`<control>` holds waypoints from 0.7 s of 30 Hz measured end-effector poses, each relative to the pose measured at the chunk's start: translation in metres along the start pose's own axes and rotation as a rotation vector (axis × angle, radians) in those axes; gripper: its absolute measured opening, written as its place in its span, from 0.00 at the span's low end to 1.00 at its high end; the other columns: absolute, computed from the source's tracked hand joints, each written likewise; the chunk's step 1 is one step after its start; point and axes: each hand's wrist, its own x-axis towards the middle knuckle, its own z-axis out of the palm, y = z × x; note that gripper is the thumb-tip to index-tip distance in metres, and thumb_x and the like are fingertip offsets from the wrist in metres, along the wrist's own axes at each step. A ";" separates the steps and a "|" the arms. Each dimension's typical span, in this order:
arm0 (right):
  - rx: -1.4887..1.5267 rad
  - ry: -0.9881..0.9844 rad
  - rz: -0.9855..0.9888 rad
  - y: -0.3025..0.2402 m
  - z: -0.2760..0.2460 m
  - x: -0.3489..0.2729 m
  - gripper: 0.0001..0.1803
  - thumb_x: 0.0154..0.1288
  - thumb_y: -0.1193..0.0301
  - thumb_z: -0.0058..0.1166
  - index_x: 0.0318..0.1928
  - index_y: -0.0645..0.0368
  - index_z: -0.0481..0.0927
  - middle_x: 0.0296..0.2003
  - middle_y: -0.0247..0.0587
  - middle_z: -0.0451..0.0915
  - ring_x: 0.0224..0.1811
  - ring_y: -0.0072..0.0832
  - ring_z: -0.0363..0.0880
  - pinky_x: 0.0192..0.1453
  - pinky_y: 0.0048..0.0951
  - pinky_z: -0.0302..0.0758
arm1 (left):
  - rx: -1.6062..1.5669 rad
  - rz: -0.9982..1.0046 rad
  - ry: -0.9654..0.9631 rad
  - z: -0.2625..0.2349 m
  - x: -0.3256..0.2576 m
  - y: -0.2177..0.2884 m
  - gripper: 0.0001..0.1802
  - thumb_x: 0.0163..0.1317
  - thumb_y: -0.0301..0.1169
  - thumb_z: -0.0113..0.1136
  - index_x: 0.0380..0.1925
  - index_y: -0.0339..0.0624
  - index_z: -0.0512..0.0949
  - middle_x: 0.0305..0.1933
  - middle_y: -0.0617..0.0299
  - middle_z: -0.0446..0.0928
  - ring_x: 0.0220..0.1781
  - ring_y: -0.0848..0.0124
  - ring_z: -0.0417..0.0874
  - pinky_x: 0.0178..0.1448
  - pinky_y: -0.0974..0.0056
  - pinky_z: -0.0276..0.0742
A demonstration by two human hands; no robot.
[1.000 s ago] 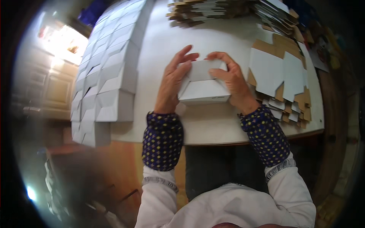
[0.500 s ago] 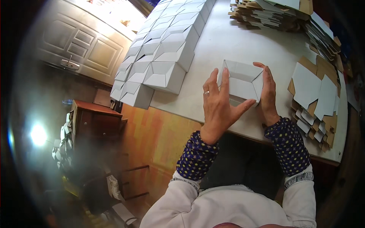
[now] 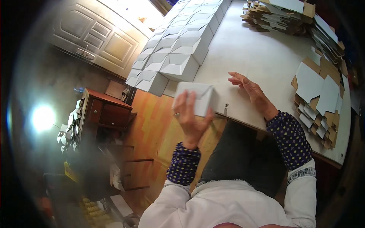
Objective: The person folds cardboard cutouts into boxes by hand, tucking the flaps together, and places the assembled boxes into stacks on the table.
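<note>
Left hand (image 3: 191, 117) grips a folded white cardboard box (image 3: 197, 97), fingers wrapped round its near side, holding it at the near edge of the white table (image 3: 247, 57), just beside the rows of finished white boxes (image 3: 176, 49) stacked along the table's left side. Right hand (image 3: 253, 92) rests on the tabletop well apart from the box, fingers loosely spread and holding nothing. Flat, unfolded box blanks (image 3: 317, 95) lie in a fanned pile at the table's right edge, with another stack of blanks (image 3: 279, 15) at the far end.
</note>
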 end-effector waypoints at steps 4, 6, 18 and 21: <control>0.000 -0.011 -0.026 0.002 -0.001 0.005 0.39 0.82 0.40 0.29 0.71 0.58 0.73 0.66 0.52 0.76 0.69 0.39 0.74 0.75 0.37 0.68 | 0.075 -0.041 -0.006 -0.021 -0.007 -0.059 0.38 0.55 0.41 0.70 0.67 0.41 0.73 0.73 0.47 0.68 0.74 0.47 0.65 0.76 0.46 0.60; -0.019 -0.020 -0.010 0.001 -0.001 0.004 0.37 0.83 0.43 0.31 0.70 0.61 0.73 0.65 0.50 0.77 0.67 0.37 0.75 0.74 0.35 0.68 | 0.080 -0.028 0.001 -0.021 -0.001 -0.075 0.41 0.58 0.43 0.69 0.71 0.40 0.69 0.76 0.45 0.63 0.77 0.45 0.61 0.78 0.44 0.56; -0.005 0.011 0.035 -0.007 0.001 0.004 0.34 0.85 0.47 0.33 0.67 0.65 0.76 0.58 0.49 0.82 0.60 0.35 0.79 0.70 0.33 0.72 | -0.039 -0.146 0.138 0.022 0.017 -0.127 0.56 0.68 0.54 0.59 0.81 0.36 0.38 0.84 0.35 0.36 0.85 0.39 0.39 0.84 0.38 0.38; -0.004 0.020 0.045 -0.010 0.001 0.004 0.34 0.85 0.48 0.32 0.66 0.65 0.77 0.57 0.49 0.82 0.59 0.34 0.79 0.69 0.33 0.72 | -0.074 -0.153 0.151 0.026 0.013 -0.129 0.57 0.69 0.55 0.58 0.81 0.37 0.34 0.85 0.36 0.32 0.85 0.40 0.34 0.84 0.39 0.35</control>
